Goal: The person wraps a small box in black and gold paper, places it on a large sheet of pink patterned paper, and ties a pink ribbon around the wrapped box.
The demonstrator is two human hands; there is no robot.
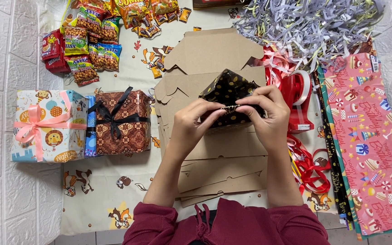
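The black gift box with gold dots sits mid-table on a stack of flat cardboard sheets. Both forearms reach up from six o'clock, wrists bent inward. The left hand and the right hand meet at the box's near edge, fingertips pinching a thin gold ribbon. At nine o'clock stand two wrapped presents; at three o'clock a red tape dispenser and pink wrapping paper.
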